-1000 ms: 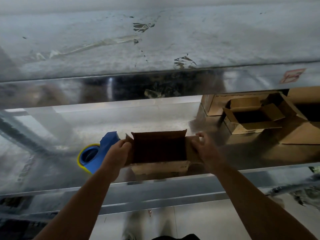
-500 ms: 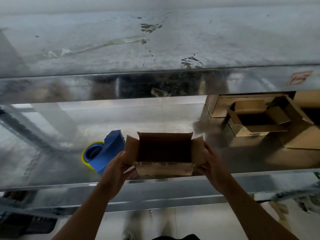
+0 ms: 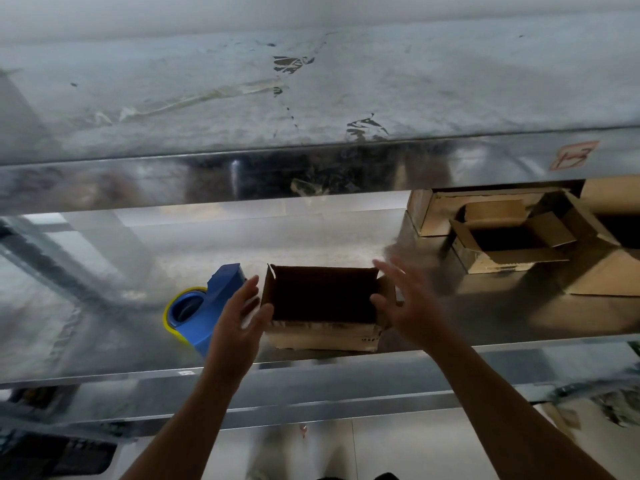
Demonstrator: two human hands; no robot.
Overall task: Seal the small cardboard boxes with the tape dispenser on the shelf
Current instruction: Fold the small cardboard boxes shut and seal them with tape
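Cardboard box [image 3: 322, 336] just released: left grip [image 3: 239, 320] and right grip [image 3: 407, 306] spread wide, empty, flanking it, flaps unfolded, dispenser [image 3: 207, 306] untouched.

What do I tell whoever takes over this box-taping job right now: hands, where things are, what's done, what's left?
Left hand: open, fingers spread, at the left side of the small cardboard box, gripping nothing.
Right hand: open, blurred, at the box's right side.
The box sits near the front edge of the shelf, top open, untaped.
Blue tape dispenser: lying on the shelf just left of the box, untouched.
More open boxes at back right.
Done: nothing sealed in view.
Left: close the flaps, tape this box, then the others.
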